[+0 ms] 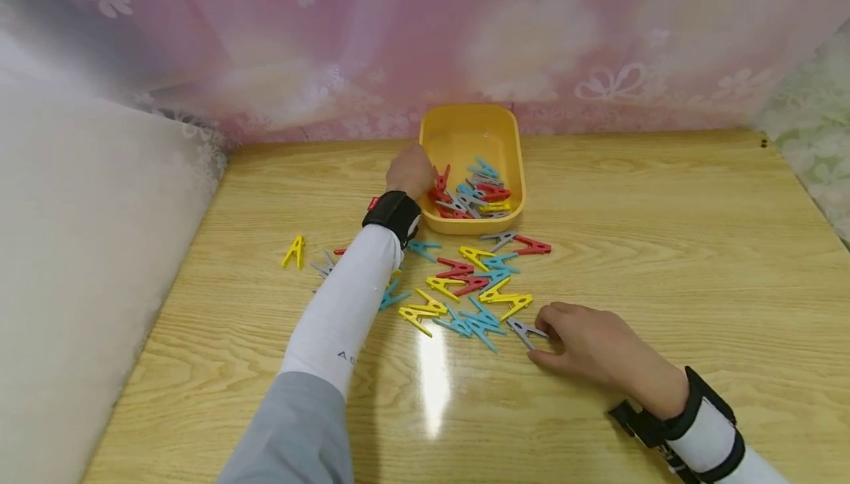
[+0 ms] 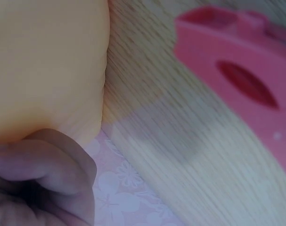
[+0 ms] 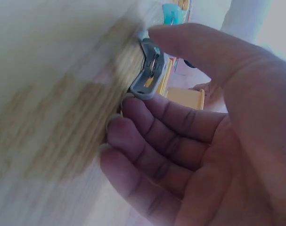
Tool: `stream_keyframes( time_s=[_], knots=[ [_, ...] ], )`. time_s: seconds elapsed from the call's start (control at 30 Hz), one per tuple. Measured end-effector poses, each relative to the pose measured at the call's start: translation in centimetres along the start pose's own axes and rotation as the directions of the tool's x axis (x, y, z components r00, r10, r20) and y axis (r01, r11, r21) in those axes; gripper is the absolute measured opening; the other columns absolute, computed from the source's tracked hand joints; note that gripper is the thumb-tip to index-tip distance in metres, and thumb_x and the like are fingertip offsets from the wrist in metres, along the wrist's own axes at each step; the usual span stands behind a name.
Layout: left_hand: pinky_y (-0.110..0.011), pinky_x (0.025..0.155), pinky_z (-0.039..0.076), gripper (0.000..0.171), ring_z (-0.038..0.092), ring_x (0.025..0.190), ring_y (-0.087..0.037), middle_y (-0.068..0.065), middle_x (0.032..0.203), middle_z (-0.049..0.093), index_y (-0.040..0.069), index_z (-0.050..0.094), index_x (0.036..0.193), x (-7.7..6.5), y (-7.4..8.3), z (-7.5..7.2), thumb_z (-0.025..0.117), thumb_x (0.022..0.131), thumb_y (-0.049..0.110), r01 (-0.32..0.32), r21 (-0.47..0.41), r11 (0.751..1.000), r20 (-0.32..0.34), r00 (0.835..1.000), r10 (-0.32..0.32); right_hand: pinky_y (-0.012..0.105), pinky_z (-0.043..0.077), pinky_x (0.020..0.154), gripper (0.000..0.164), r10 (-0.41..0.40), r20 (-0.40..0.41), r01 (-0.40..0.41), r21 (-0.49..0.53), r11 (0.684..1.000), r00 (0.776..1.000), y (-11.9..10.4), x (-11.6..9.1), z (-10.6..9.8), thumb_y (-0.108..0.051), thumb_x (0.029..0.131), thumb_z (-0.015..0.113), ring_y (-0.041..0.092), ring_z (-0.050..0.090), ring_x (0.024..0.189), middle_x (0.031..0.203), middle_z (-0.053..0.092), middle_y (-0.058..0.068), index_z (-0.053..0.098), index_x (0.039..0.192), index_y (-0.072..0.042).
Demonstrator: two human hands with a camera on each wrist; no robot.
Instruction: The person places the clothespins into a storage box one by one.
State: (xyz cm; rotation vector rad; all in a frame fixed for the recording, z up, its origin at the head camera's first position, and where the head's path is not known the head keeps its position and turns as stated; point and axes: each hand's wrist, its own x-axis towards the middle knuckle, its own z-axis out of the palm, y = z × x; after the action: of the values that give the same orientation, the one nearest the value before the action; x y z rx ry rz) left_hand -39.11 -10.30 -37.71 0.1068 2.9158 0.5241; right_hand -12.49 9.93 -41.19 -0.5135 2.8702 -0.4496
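Note:
My left hand point(image 1: 410, 171) is at the left rim of a yellow plastic bin point(image 1: 520, 152). Its fingers look curled in the left wrist view, beside the bin's wall point(image 2: 48, 61); the fingertips are hidden. A red clothespin point(image 1: 441, 178) stands inside the bin close to them; whether they pinch it or the rim is unclear. On the table, my right hand point(image 1: 591, 344) reaches around a grey clothespin point(image 1: 524, 332). In the right wrist view the thumb and forefinger lie at either end of this grey clothespin point(image 3: 150, 68), spread apart with no clear pinch.
Several red, yellow, blue and grey clothespins point(image 1: 458, 285) lie scattered before the bin, more inside it. One yellow clothespin point(image 1: 294, 251) lies apart at left. A large blurred red clothespin point(image 2: 241, 75) shows close to the left wrist camera. A pink flowered cloth point(image 1: 531, 41) hangs behind the table.

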Motion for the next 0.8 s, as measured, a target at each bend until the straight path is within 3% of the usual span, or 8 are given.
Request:
stream_keyframes(
  time_s=[0.2,0.33,0.53,0.63,0.8],
  knots=[
    [-0.037,0.073,0.053,0.027,0.062,0.085,-0.024,-0.007,0.1,0.063,0.005,0.061,0.112,0.1,0.0,-0.1,0.055,0.096,0.026,0.018,0.014,1.0,-0.024,1.0,-0.018,0.029,0.041,0.059,0.029,0.006,0.014,-0.009,0.156,0.988,1.0,1.3,0.0,-1.5,-0.037,0.084,0.072,0.007,0.047,0.067,0.079,0.053,-0.008,0.064,0.097,-0.012],
    [-0.037,0.075,0.053,0.028,0.062,0.087,-0.024,-0.007,0.102,0.063,0.006,0.06,0.115,0.1,-0.2,-0.2,0.055,0.096,0.027,0.036,0.019,0.999,-0.032,0.999,-0.036,0.032,0.047,0.065,0.032,0.002,-0.104,0.019,0.206,0.978,0.995,2.3,1.1,-3.6,-0.034,0.088,0.069,0.009,0.053,0.074,0.084,0.058,-0.005,0.065,0.103,-0.007],
    [-0.037,0.075,0.053,0.026,0.061,0.086,-0.024,-0.007,0.101,0.062,0.005,0.061,0.112,0.2,-0.5,-0.1,0.056,0.096,0.025,0.021,0.019,1.0,-0.037,0.999,-0.02,0.038,0.051,0.069,0.029,-0.012,-0.313,0.095,0.252,0.963,0.95,3.3,5.0,-6.5,-0.028,0.091,0.067,0.014,0.057,0.076,0.087,0.062,0.002,0.064,0.106,-0.003],
    [-0.036,0.076,0.053,0.026,0.061,0.086,-0.024,-0.007,0.1,0.062,0.005,0.06,0.112,0.3,-0.5,-0.1,0.055,0.096,0.025,0.018,0.009,1.0,-0.037,0.999,-0.018,0.038,0.05,0.069,0.034,0.014,-0.358,0.086,0.262,0.961,0.933,3.7,7.4,-7.6,-0.031,0.091,0.065,0.016,0.058,0.077,0.089,0.063,0.005,0.064,0.109,-0.003],
    [-0.037,0.075,0.053,0.025,0.06,0.086,-0.024,-0.006,0.1,0.061,0.006,0.06,0.113,0.0,-0.2,0.1,0.056,0.095,0.023,0.034,-0.014,0.999,-0.038,0.999,-0.034,0.04,0.047,0.069,0.041,0.038,-0.369,0.063,0.257,0.964,0.929,4.2,10.7,-8.7,-0.037,0.092,0.063,0.022,0.059,0.08,0.094,0.064,0.01,0.063,0.112,-0.001]
  ],
)
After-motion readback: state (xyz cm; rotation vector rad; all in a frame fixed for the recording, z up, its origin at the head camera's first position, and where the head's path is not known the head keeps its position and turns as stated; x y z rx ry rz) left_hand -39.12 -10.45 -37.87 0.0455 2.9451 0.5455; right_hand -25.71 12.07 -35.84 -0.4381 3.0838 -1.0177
